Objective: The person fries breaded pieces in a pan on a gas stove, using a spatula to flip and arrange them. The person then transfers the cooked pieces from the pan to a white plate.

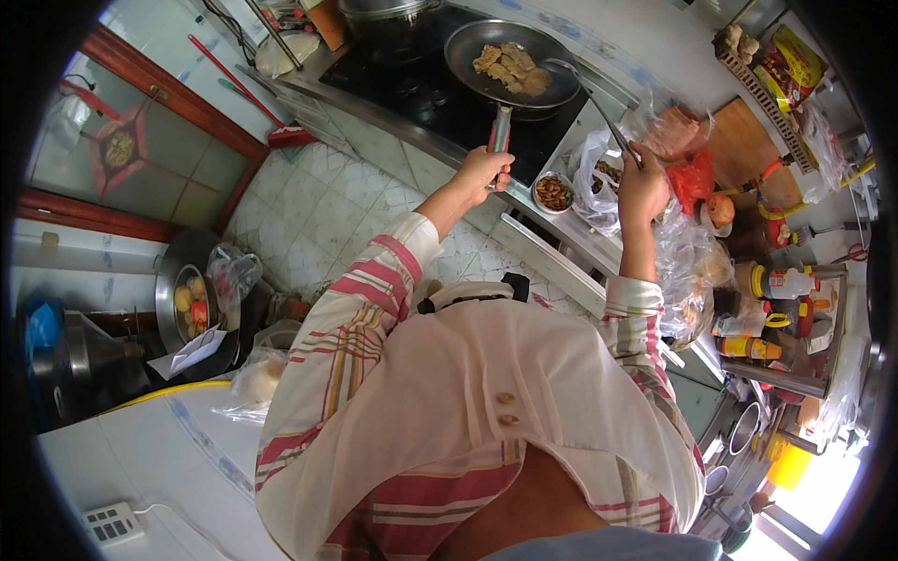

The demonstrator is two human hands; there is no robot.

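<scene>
My left hand [485, 172] is closed around the handle [500, 130] of a frying pan [463, 63] on the black glass cooktop [393, 88]. Several browned, flat pieces of food [513, 68] lie in the pan. My right hand [644, 184] grips a long metal spatula or ladle [602, 105]; its head rests in the pan at the right of the food. Between my hands, on the counter, stands a small metal bowl [553, 193] of brown food pieces, with a white plastic bag [593, 179] beside it.
A lidded pot [386, 8] stands at the cooktop's back left. Right of my right hand are a red plastic bag [691, 177], a wooden cutting board [751, 144] and a rack of bottles [782, 284]. An open drawer [551, 256] juts out below the counter.
</scene>
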